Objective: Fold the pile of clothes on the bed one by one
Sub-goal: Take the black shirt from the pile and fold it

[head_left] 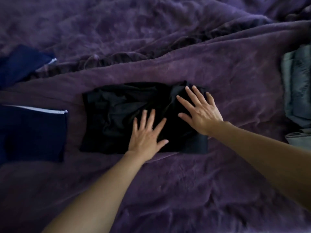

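Observation:
A black garment [114,115] lies folded into a rough rectangle in the middle of the purple bed cover [185,182]. My left hand [146,135] rests flat on its near edge, fingers spread and straight. My right hand [200,108] lies flat on the garment's right part, fingers spread, with the fingertips near its far right corner. Neither hand holds any cloth. The fabric's left half is wrinkled.
A folded navy garment with a white stripe [33,132] lies at the left. Another navy piece [21,64] sits at the far left. Folded grey clothes [297,91] are stacked at the right edge. The purple cover bunches into ridges beyond the black garment.

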A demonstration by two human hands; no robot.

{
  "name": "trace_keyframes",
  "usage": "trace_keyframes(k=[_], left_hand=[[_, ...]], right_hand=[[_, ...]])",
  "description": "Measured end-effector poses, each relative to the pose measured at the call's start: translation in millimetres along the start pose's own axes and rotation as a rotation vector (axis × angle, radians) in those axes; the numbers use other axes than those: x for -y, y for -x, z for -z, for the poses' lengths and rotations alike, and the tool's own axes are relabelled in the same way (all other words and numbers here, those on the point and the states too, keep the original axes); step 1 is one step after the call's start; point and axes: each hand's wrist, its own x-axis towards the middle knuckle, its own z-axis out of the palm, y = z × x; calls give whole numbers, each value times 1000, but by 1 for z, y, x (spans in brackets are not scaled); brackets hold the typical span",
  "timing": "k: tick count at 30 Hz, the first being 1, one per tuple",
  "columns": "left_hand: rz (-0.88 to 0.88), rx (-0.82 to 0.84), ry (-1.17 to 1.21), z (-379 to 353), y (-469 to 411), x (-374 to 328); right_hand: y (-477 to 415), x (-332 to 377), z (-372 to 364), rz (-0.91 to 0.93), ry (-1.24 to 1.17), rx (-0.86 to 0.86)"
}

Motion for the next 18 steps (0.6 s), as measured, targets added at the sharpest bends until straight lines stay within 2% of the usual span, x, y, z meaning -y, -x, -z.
trace_keyframes(k=[2, 4, 6, 8, 9, 11, 13, 14, 16, 18], left_hand=[[34, 74, -22, -14, -4, 19], [23, 104, -39, -19, -8, 26], [18, 123, -24, -16, -10, 24], [12, 124, 14, -13, -9, 24], [5, 123, 30, -10, -9, 26], [-14, 130, 57, -5, -9, 29], [-31, 148, 91, 1, -8, 31], [-39, 153, 125, 6, -7, 33], [-39, 95, 247, 18, 1, 39], [34, -93, 416, 32, 20, 52]], right_hand=[[-15, 0, -16, -62, -7, 86], [-24, 0, -22, -66, -32, 76], [-16, -1, -15, -111, -164, -83], [4, -11, -9, -333, -425, -319], [15, -15, -6, -490, -626, -375], [30, -12, 0, -771, -1080, -284], [35, -1, 6, -865, -1367, -84], [34, 5, 10, -872, -1439, -7], [28, 20, 28, -875, -1489, 45], [20, 41, 51, -888, -1436, -7]])
